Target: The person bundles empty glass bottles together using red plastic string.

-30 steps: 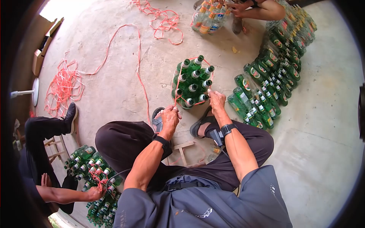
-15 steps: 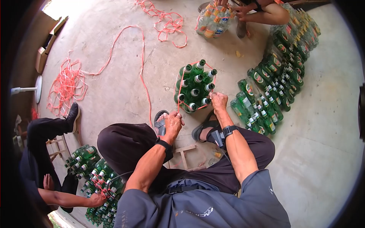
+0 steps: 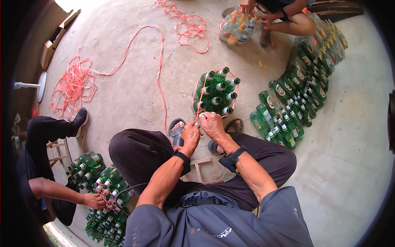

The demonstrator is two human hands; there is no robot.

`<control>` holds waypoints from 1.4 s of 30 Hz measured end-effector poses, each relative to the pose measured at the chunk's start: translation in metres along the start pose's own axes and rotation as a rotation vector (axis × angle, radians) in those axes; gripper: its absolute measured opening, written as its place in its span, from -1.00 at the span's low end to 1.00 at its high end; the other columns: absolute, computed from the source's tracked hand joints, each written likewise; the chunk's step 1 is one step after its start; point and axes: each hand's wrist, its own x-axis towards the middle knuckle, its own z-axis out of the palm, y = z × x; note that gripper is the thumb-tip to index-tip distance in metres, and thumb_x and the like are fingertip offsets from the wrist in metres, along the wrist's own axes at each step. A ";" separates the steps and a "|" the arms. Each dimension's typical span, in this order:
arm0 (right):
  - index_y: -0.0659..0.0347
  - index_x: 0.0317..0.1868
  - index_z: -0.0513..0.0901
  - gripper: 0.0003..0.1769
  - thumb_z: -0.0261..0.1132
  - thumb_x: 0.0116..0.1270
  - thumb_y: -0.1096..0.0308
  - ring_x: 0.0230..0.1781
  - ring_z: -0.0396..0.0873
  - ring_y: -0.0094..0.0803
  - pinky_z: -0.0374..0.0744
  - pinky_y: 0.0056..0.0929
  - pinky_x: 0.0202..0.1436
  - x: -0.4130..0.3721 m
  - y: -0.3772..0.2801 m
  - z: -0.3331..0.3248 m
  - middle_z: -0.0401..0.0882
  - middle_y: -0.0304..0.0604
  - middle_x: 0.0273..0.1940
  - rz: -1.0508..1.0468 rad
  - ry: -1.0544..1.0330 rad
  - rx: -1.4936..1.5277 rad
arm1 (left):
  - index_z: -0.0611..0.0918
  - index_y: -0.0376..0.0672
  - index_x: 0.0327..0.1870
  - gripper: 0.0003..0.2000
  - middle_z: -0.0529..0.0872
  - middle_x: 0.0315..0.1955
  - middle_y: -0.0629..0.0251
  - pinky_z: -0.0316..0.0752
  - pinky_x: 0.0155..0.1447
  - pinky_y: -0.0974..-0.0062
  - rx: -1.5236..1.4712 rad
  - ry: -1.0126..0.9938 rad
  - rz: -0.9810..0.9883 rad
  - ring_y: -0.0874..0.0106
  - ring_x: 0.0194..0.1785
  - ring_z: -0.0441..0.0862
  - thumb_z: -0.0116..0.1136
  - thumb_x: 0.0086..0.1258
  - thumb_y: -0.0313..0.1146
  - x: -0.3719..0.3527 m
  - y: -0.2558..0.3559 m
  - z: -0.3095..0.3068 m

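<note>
A cluster of several green glass bottles (image 3: 217,100) stands upright on the floor in front of my feet, with pink plastic string (image 3: 200,95) looped around its outside and across its necks. My left hand (image 3: 191,135) is closed on the string at the near side of the cluster. Close beside it, my right hand (image 3: 212,126) is pinched shut at the same string, its knuckles hiding the near bottles. The fingertips of both hands are almost together.
Loose string (image 3: 76,84) lies heaped at left, trailing across the floor. Rows of green bottles (image 3: 290,105) lie at right. Another person's hands (image 3: 263,18) hold clear bottles (image 3: 238,31) at the top. A co-worker's hand (image 3: 94,201) touches bundled bottles (image 3: 108,193) at lower left.
My right hand has moved left from the right side of the bottle cluster to beside my left hand. The co-worker's hand at lower left has shifted slightly up and left.
</note>
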 end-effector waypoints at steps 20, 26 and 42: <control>0.35 -0.33 0.68 -0.81 0.21 0.20 0.39 -0.54 0.63 -0.24 0.57 -0.31 -0.36 0.012 0.016 0.051 0.65 0.00 -0.53 0.268 0.110 0.124 | 0.63 -0.22 -0.38 -0.73 0.60 -0.71 0.18 0.40 -0.43 0.46 -0.220 0.005 0.232 0.42 -0.58 0.55 0.00 0.39 -0.22 0.009 -0.018 0.003; 0.33 -0.40 0.62 -0.84 0.16 0.23 0.43 -0.41 0.61 0.05 0.55 -0.20 -0.34 0.009 0.006 0.043 0.61 0.14 -0.46 -0.094 0.073 -0.144 | 0.64 -0.23 -0.37 -0.67 0.56 -0.74 0.26 0.32 -0.56 0.45 -0.439 -0.165 -0.001 0.45 -0.66 0.49 0.08 0.38 -0.10 0.006 -0.009 -0.006; 0.44 -0.10 0.49 -0.74 0.23 0.19 0.57 -0.51 0.55 -0.58 0.54 -0.60 -0.54 0.045 -0.021 0.009 0.60 -0.14 -0.32 0.348 -0.246 0.629 | 0.67 -0.22 -0.35 -0.84 0.65 -0.57 0.37 0.13 -0.64 0.61 -0.486 -0.159 0.138 0.64 -0.69 0.33 0.02 0.34 -0.42 0.045 0.000 -0.012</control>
